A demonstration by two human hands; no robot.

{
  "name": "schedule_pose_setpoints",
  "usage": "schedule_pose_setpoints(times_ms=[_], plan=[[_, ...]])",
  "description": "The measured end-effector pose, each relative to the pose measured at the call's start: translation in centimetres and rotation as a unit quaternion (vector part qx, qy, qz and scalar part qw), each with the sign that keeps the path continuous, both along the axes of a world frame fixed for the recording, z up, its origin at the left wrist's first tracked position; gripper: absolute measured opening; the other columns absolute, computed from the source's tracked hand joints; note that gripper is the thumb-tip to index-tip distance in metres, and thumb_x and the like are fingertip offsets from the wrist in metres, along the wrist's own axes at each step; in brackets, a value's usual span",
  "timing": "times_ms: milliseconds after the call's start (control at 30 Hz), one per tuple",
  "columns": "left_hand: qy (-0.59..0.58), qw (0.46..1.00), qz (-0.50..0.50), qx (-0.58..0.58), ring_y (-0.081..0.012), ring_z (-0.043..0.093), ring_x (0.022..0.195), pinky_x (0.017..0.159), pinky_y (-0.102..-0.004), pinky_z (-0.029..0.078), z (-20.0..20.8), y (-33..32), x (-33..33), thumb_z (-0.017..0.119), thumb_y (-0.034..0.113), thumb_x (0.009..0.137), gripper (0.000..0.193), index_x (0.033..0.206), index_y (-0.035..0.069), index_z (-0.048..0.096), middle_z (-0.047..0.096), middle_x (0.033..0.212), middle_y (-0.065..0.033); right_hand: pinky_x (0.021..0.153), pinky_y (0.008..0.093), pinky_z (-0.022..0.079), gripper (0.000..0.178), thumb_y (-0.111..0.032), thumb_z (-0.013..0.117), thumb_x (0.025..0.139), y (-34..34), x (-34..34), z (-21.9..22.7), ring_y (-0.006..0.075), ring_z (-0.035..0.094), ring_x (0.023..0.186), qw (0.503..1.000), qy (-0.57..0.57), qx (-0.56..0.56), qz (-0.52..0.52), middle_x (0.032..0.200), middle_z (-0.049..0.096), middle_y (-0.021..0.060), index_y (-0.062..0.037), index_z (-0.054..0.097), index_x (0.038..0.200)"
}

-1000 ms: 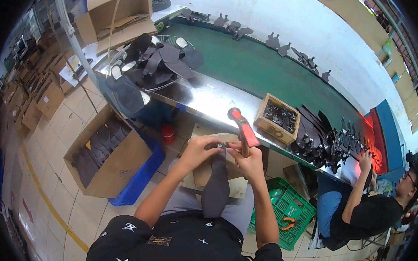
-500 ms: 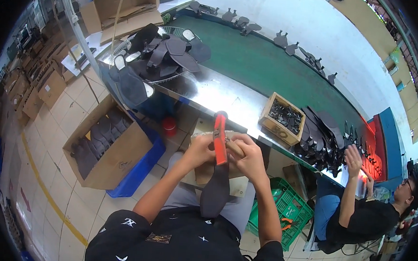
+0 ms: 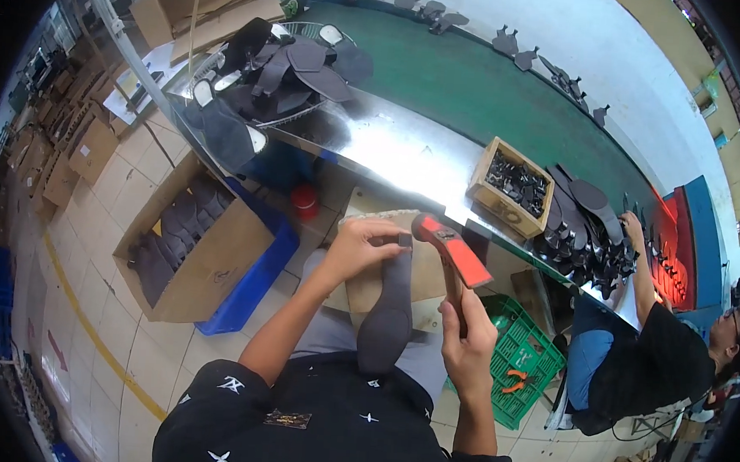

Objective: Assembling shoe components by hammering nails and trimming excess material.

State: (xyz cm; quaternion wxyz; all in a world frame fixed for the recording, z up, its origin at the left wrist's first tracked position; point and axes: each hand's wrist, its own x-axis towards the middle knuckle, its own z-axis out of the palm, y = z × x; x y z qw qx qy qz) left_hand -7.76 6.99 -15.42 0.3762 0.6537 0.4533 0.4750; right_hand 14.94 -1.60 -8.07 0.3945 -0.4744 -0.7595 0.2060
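Observation:
My left hand [image 3: 364, 248] pinches the far, narrow end of a dark grey shoe sole [image 3: 385, 333], thumb and fingers closed together at its edge. The wide end of the sole points toward my body, over my lap. In my right hand [image 3: 469, 349] is a hammer [image 3: 460, 255], gripped by its wooden handle. Its orange-red and dark head is raised just right of the sole's narrow end, apart from it. Under the sole lies a pale board [image 3: 428, 295]. Whether my left fingers hold some small part at the sole's tip cannot be made out.
A wooden box [image 3: 507, 207] of small dark metal parts stands on the bench edge, beside piled soles [image 3: 587, 212]. A wire basket [image 3: 301, 118] of soles sits left. Below are a carton [image 3: 207, 263] of soles and a green crate [image 3: 519, 350]. At right, a co-worker [image 3: 658, 367] reaches to the pile.
The hammer, earlier held across the sole between both hands, has swung right in my right hand, now drawn back nearer my body. The co-worker's raised hand has moved onto the pile.

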Motion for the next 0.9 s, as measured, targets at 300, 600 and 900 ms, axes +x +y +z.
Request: schedule_pose_setpoints(times_ms=[300,600,900], plan=[[0.133,0.989,0.007,0.069,-0.0228,0.063,0.113,0.108,-0.0387,0.036,0.0,-0.7,0.0,0.082,0.024,0.076,0.074,0.141,0.003,0.052,0.072,0.116,-0.0081,0.072,0.0372,0.053,0.042,0.001,0.059,0.095,-1.5,-0.5,5.8,0.0286,0.066,0.082,0.992,0.105,0.062,-0.008,0.105,0.066,0.0181,0.0040,0.052,0.136],[0.340,0.940,0.028,0.014,-0.0260,0.029,0.148,0.116,-0.0653,0.004,0.1,-1.3,-0.2,0.072,0.055,0.079,0.066,0.137,0.026,0.061,0.060,0.140,0.0007,0.063,0.0323,0.051,0.037,0.005,0.057,0.092,-0.1,-1.2,6.8,0.0245,0.064,0.071,0.998,0.056,0.023,-0.026,0.105,0.069,0.0191,0.0031,0.058,0.129],[0.296,0.935,0.028,0.192,-0.0232,0.054,0.132,0.116,-0.0575,0.024,0.7,-3.4,-0.3,0.073,0.025,0.084,0.035,0.118,0.017,0.072,0.070,0.121,0.0047,0.057,0.0315,0.048,0.014,0.000,0.067,0.089,-0.5,1.9,2.4,0.0166,0.060,0.060,0.993,0.067,-0.035,-0.087,0.077,0.066,0.0124,0.0037,0.067,0.103]])
